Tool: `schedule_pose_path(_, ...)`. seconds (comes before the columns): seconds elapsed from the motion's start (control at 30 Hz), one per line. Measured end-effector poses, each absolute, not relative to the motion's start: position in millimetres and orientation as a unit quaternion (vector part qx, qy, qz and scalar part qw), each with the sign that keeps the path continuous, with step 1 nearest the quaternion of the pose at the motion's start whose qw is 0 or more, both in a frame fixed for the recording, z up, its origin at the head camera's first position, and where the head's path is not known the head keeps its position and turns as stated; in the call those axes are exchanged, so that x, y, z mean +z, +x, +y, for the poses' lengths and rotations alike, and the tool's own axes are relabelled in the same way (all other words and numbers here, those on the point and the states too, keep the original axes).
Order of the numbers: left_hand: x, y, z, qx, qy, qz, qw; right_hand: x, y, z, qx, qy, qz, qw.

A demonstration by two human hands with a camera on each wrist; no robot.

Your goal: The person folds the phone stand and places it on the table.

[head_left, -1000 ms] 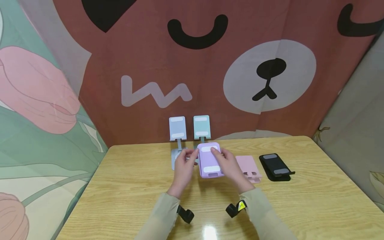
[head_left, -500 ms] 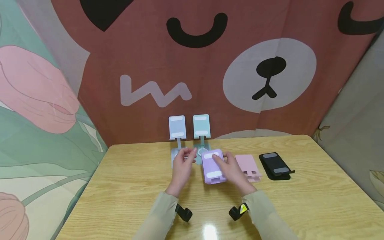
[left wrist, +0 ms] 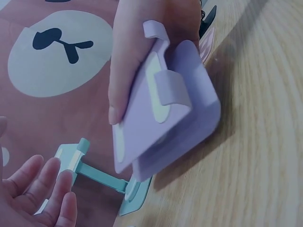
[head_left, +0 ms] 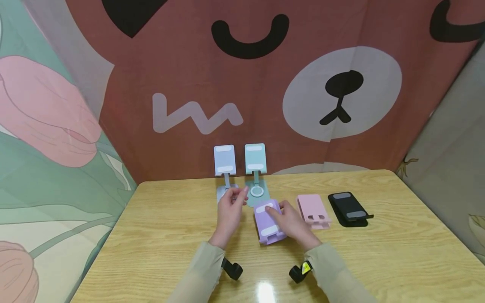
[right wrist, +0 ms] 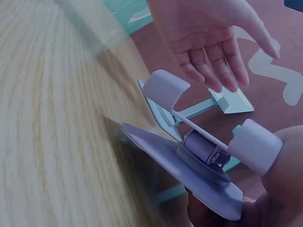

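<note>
My right hand grips a folded purple phone stand by its right side, thumb on the top plate; the left wrist view shows the stand's two plates slightly apart, its hooked lip facing the camera. My left hand is off to the left, touching nothing, its fingers loosely bent in the right wrist view. Behind the hands stand a raised light blue stand and a raised teal stand. The left hand partly hides the blue stand's base.
A folded pink stand lies right of my right hand, and a folded black stand lies farther right on the wooden table. A cloth with a bear face hangs behind the table.
My left hand has let go of the purple stand. The right hand has brought the stand toward the table's front and slightly right, uncovering the teal base.
</note>
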State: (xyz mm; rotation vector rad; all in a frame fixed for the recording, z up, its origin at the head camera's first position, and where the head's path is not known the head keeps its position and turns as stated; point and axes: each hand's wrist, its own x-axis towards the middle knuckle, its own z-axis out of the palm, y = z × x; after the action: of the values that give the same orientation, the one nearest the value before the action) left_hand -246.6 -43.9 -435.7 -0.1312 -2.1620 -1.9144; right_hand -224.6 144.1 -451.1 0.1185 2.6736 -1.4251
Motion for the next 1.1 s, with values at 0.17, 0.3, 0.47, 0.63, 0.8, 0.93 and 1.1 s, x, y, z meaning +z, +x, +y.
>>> schedule_pose_path(0.17,-436.5,-246.1,-43.3,-0.658,-0.047,-0.741,0.123,-455.2,-224.0,145.6,-0.461,0.033,0.885,0.055)
schedule_pose_path(0.3,-438.0,-245.6,-42.4,-0.659,-0.051,-0.742,0.118,-456.3,-225.7,147.6,-0.441,0.028,0.896,0.055)
schedule_pose_path(0.47,-439.7,-245.5,-41.8,-0.665,-0.051,-0.736,0.117,-457.1,-228.7,151.0,-0.385,0.028,0.921,0.053)
schedule_pose_path(0.63,-438.6,-244.5,-41.2,-0.669,-0.047,-0.733,0.114,-457.4,-228.9,152.6,-0.369,0.025,0.928,0.048)
schedule_pose_path(0.8,-438.6,-244.0,-40.5,-0.667,-0.048,-0.735,0.114,-455.6,-228.4,151.0,-0.366,0.035,0.929,0.038)
schedule_pose_path(0.93,-439.4,-244.2,-39.9,-0.662,-0.044,-0.74,0.108,-453.2,-228.8,148.6,-0.34,0.029,0.939,0.038)
schedule_pose_path(1.1,-441.6,-243.9,-39.3,-0.661,-0.041,-0.742,0.102,-449.7,-228.3,146.4,-0.299,0.012,0.954,0.034)
